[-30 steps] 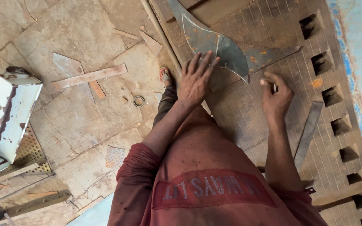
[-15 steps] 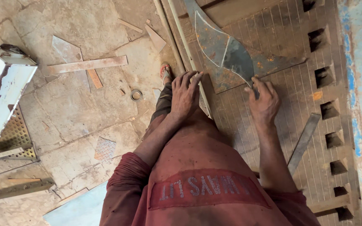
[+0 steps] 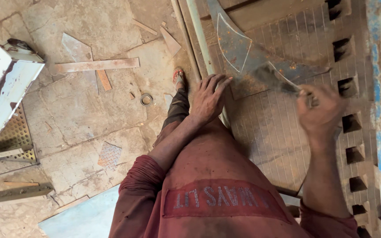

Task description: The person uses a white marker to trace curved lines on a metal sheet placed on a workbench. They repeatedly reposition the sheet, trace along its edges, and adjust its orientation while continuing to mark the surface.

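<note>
Below, a curved steel plate (image 3: pixel 243 57) with scribed white outlines lies on a gridded metal table (image 3: pixel 278 132). At the plate's near edge, the left hand (image 3: pixel 208 99) presses flat, fingers spread and holding nothing. Right of the plate, the blurred right hand (image 3: pixel 320 110) is closed around a small marking tool (image 3: pixel 307 94) touching the plate's edge.

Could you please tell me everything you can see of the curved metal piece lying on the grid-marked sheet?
The curved metal piece is a flat, dark plate, bluish-grey with rust-orange spots. It has a blade-like outline: a pointed end toward the top of the picture and a long taper toward the right. A pale curved line is drawn on its face. It lies flat on the grid-marked sheet. The left hand rests spread at its lower left edge, fingertips on it. The right hand, blurred, is at its right tip, gripping something small I cannot make out.
</note>
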